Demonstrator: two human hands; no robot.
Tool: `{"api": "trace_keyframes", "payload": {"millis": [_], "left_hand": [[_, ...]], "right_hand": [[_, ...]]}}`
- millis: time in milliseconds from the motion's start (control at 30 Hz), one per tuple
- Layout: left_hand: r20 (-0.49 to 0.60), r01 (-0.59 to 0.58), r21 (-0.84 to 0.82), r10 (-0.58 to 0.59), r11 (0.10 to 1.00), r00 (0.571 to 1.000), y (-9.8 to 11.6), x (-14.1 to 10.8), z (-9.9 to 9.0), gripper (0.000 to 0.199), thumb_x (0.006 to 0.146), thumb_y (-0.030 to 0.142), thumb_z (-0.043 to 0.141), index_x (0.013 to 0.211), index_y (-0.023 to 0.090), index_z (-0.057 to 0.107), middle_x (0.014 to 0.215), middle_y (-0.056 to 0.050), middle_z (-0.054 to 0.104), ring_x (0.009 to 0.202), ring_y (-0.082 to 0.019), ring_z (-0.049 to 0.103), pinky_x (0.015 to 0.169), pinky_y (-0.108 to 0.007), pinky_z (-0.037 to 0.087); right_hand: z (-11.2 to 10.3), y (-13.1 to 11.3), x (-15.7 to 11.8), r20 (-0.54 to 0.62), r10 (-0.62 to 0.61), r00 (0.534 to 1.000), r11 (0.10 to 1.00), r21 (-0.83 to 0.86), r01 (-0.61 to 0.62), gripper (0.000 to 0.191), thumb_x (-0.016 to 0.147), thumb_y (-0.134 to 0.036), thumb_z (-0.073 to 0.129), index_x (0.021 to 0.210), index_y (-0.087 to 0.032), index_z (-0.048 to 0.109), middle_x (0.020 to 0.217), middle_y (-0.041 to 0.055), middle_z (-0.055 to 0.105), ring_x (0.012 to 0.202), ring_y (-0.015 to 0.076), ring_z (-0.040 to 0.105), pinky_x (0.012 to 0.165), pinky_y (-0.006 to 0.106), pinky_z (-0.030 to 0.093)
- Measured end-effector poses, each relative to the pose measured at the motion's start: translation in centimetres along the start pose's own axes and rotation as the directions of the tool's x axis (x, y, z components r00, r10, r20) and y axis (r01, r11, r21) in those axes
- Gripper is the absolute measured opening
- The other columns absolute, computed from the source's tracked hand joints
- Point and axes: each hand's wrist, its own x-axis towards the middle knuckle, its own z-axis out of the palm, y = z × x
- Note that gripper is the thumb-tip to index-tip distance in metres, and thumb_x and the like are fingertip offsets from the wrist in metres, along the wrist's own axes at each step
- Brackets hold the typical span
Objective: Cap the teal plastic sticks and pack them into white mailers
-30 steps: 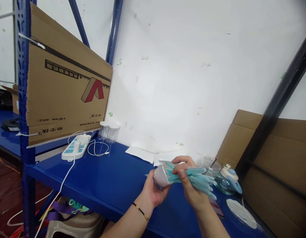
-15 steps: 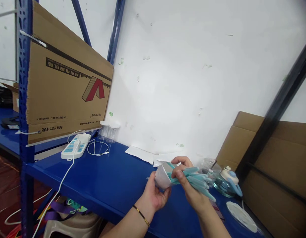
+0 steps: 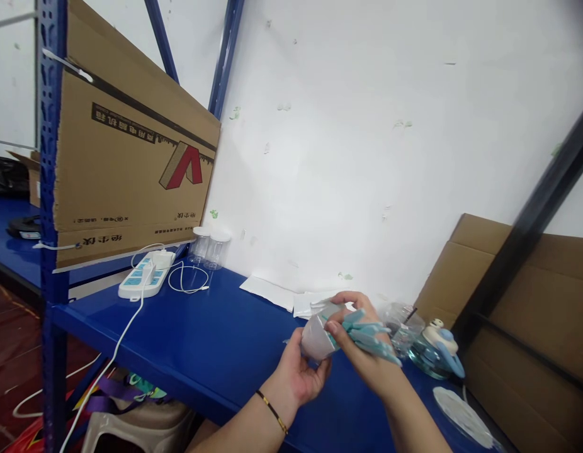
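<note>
My left hand (image 3: 305, 376) is closed around a small white cup-like container (image 3: 317, 338), tilted with its opening toward my right hand. In my right hand (image 3: 355, 336) is a bunch of slim pale-teal strips (image 3: 371, 340), gripped between thumb and fingers. Their outer ends fan out to the right, while the inner ends reach the container's mouth. Whether they are inside it is partly hidden by my fingers. Both hands are above the blue table (image 3: 225, 340).
White sheets (image 3: 267, 293) lie along the wall. A power strip (image 3: 147, 275) with cables and two clear lidded jars (image 3: 218, 251) stand at the left. To the right are clear plastic cups (image 3: 402, 327), a teapot-like blue-lidded bottle (image 3: 435, 352), a round white packet (image 3: 461, 415) and cardboard (image 3: 532, 333).
The teal strips have moved closer to the white container, and their outer ends reach less far right. Both hands appear slightly further right as the view shifts a little.
</note>
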Motion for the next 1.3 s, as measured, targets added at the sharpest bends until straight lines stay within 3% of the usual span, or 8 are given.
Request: {"api": "trace_keyframes", "payload": {"millis": [233, 433, 700, 833, 933, 1033, 1167, 1300], "left_hand": [[-0.013, -0.006, -0.049, 0.005, 0.999, 1.000, -0.1, 0.5, 0.2, 0.041, 0.078, 0.043, 0.059, 0.104, 0.012, 0.052, 0.073, -0.006, 0.056, 0.060, -0.018, 0.059, 0.045, -0.023, 0.052], [-0.038, -0.005, -0.066, 0.002, 0.998, 0.999, -0.1, -0.3, 0.7, 0.037, 0.077, 0.038, 0.061, 0.102, 0.012, 0.053, 0.072, -0.006, 0.055, 0.059, -0.016, 0.057, 0.042, -0.020, 0.051], [-0.044, 0.020, -0.099, -0.024, 0.995, 0.999, 0.4, -0.2, 0.5, 0.038, 0.076, 0.033, 0.062, 0.105, 0.011, 0.053, 0.075, -0.007, 0.056, 0.060, -0.016, 0.058, 0.043, -0.019, 0.051], [0.007, -0.032, -0.079, 0.033, 0.996, 0.999, 0.4, 0.1, -0.2, 0.069, 0.071, 0.052, 0.063, 0.123, 0.011, 0.043, 0.100, -0.015, 0.057, 0.084, -0.023, 0.062, 0.058, -0.025, 0.055], [-0.019, -0.107, 0.038, 0.108, 0.994, 0.994, 0.4, 0.3, -1.6, 0.105, 0.058, 0.077, 0.057, 0.137, 0.017, 0.022, 0.132, -0.022, 0.037, 0.116, -0.035, 0.047, 0.079, -0.044, 0.052], [-0.032, -0.249, 0.265, 0.266, 0.931, 0.963, 0.3, 0.7, -3.4, 0.097, 0.059, 0.079, 0.053, 0.137, 0.028, 0.023, 0.142, -0.012, 0.030, 0.132, -0.030, 0.028, 0.094, -0.047, 0.041], [0.150, -0.427, 0.415, 0.402, 0.804, 0.903, -0.3, 1.1, -5.1, 0.073, 0.066, 0.046, 0.073, 0.128, 0.030, 0.038, 0.129, -0.003, 0.052, 0.117, -0.020, 0.049, 0.088, -0.029, 0.045], [0.086, -0.440, 0.494, 0.461, 0.750, 0.883, -0.6, 1.5, -5.4, 0.062, 0.066, 0.044, 0.073, 0.120, 0.023, 0.050, 0.108, -0.007, 0.065, 0.081, -0.018, 0.065, 0.054, -0.020, 0.046]], "right_hand": [[0.9, 0.8, 1.0, 0.106, 0.051, 0.993, 0.991, -0.126, -0.038, 0.010, 0.076, -0.031, 0.063, 0.078, -0.021, 0.064, 0.117, 0.0076, 0.045, 0.107, 0.0246, 0.046, 0.086, 0.035, 0.043], [0.9, 1.3, 1.6, 0.097, 0.069, 0.993, 0.987, -0.152, -0.053, 0.017, 0.068, -0.028, 0.071, 0.083, -0.023, 0.063, 0.110, 0.0053, 0.052, 0.105, 0.0235, 0.051, 0.089, 0.036, 0.041], [0.8, 2.4, 0.9, 0.137, 0.096, 0.986, 0.989, -0.126, -0.079, 0.032, 0.071, -0.028, 0.067, 0.100, -0.021, 0.055, 0.099, 0.0056, 0.064, 0.089, 0.0204, 0.060, 0.075, 0.031, 0.048], [0.7, 3.3, 0.8, 0.073, 0.192, 0.979, 0.970, -0.168, -0.177, 0.022, 0.079, -0.030, 0.055, 0.098, -0.020, 0.058, 0.086, 0.0042, 0.069, 0.077, 0.0180, 0.064, 0.068, 0.027, 0.050], [-0.5, 3.5, 1.7, -0.046, 0.195, 0.980, 0.946, -0.255, -0.200, 0.021, 0.079, -0.035, 0.055, 0.087, -0.019, 0.065, 0.080, 0.0043, 0.070, 0.074, 0.0197, 0.064, 0.065, 0.027, 0.048], [-2.4, 3.8, 3.0, -0.194, 0.236, 0.952, 0.956, -0.130, -0.264, 0.026, 0.074, -0.040, 0.061, 0.086, -0.017, 0.064, 0.081, 0.0055, 0.070, 0.072, 0.0198, 0.062, 0.061, 0.026, 0.048], [-4.6, 5.9, 4.0, -0.225, 0.379, 0.898, 0.925, 0.104, -0.365, 0.033, 0.067, -0.041, 0.068, 0.086, -0.015, 0.062, 0.075, 0.0044, 0.068, 0.058, 0.0161, 0.059, 0.048, 0.022, 0.045], [-5.3, 8.6, 2.9, -0.248, 0.489, 0.837, 0.872, 0.160, -0.462, 0.036, 0.065, -0.042, 0.070, 0.087, -0.014, 0.064, 0.068, 0.0035, 0.067, 0.051, 0.0157, 0.057, 0.041, 0.022, 0.043]]}}
